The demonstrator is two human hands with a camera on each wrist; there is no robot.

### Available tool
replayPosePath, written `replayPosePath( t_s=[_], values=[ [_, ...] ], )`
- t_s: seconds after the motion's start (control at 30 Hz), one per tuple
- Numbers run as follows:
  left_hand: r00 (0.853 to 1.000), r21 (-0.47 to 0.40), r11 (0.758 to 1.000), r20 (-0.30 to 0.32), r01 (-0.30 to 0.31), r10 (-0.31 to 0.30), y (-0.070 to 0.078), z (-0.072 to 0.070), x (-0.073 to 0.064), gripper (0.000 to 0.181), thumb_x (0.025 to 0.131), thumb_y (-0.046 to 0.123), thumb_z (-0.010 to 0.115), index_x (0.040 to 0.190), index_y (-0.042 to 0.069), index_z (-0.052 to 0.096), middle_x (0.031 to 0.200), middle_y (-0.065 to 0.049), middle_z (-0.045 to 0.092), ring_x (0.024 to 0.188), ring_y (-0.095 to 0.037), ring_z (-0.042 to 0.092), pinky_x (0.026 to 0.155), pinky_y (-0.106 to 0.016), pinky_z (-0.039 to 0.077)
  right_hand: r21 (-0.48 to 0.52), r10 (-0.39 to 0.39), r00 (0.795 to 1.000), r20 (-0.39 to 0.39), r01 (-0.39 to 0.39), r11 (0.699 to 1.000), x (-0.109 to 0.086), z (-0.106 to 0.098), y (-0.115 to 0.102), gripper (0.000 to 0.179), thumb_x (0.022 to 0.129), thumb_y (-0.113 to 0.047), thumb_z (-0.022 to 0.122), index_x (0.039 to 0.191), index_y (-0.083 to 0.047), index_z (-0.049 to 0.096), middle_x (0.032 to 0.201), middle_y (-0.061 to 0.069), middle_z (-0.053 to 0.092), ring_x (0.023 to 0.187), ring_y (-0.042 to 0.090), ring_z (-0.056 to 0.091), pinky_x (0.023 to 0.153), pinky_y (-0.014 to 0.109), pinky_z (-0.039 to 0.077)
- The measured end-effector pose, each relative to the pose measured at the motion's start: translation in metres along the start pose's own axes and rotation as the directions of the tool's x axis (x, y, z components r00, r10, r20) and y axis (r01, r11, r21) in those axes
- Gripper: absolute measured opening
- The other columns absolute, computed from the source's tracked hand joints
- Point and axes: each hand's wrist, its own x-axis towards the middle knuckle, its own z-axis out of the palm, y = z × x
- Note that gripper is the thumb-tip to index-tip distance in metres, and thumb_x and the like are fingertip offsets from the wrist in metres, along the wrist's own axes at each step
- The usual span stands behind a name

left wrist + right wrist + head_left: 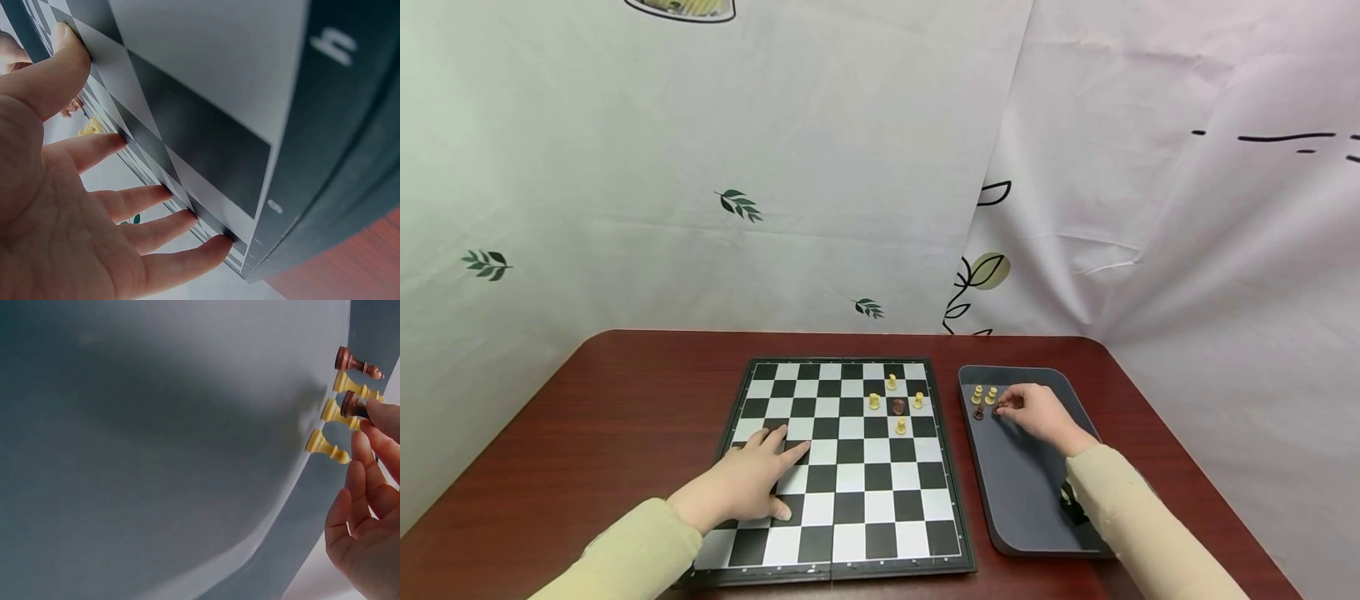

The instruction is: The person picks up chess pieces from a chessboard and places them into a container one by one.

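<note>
My right hand [1037, 414] is over the far left part of the grey tray [1026, 500]. Its thumb and forefinger pinch a dark brown chess piece [354, 405], its top hidden by the fingertips. Beside it stand another brown chess piece [357, 363] and several pale yellow ones, among them a yellow pawn [326, 447]. My left hand [741, 483] lies with fingers spread over the near left of the chessboard [850, 477], fingertips right at the squares. Toward the board's far right, several yellow pieces, such as a yellow chess piece [901, 426], surround a brown chess piece [898, 407].
The board and tray lie side by side on a reddish-brown table [625, 400], with a narrow strip of wood between them. Behind the table hangs a white cloth [812, 167] with printed leaves. A dark object [1072, 504] shows at the right sleeve.
</note>
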Motion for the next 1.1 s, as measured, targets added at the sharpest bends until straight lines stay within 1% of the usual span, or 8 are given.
replayPosePath(
  t_s=[0.47, 0.77, 1.1],
  values=[
    [1.000, 0.011, 1.000, -0.003, -0.005, 0.005, -0.0003, 0.0002, 0.0012, 0.085, 0.066, 0.039, 0.082, 0.139, 0.010, 0.048, 0.144, -0.028, 0.036, 0.128, -0.052, 0.036, 0.090, -0.069, 0.037, -0.047, -0.003, 1.000, -0.001, 0.003, 0.999, 0.0020, 0.0046, -0.0020, 0.004, 0.084, -0.009, 0.070, 0.084, -0.006, 0.069, 0.072, 0.000, 0.062, 0.062, 0.010, 0.051, 0.058, 0.029, 0.042],
    [1.000, 0.019, 1.000, -0.001, -0.001, 0.001, -0.0001, -0.0001, 0.0022, 0.086, 0.066, 0.040, 0.082, 0.140, 0.011, 0.048, 0.145, -0.028, 0.035, 0.128, -0.051, 0.036, 0.089, -0.069, 0.037, -0.038, 0.006, 1.000, 0.002, -0.006, 0.999, 0.0015, 0.0055, -0.0005, 0.004, 0.084, -0.008, 0.069, 0.085, -0.004, 0.069, 0.070, 0.001, 0.061, 0.061, 0.010, 0.050, 0.056, 0.028, 0.041],
    [1.000, 0.015, 1.000, -0.003, -0.003, 0.003, -0.0006, 0.0007, 0.0015, 0.086, 0.066, 0.040, 0.082, 0.139, 0.011, 0.048, 0.144, -0.028, 0.035, 0.128, -0.052, 0.036, 0.090, -0.069, 0.037, -0.028, 0.005, 1.000, 0.010, -0.005, 1.000, 0.0009, 0.0073, -0.0005, 0.005, 0.084, -0.008, 0.069, 0.085, -0.003, 0.070, 0.071, 0.002, 0.062, 0.061, 0.010, 0.051, 0.056, 0.028, 0.041]
  ],
)
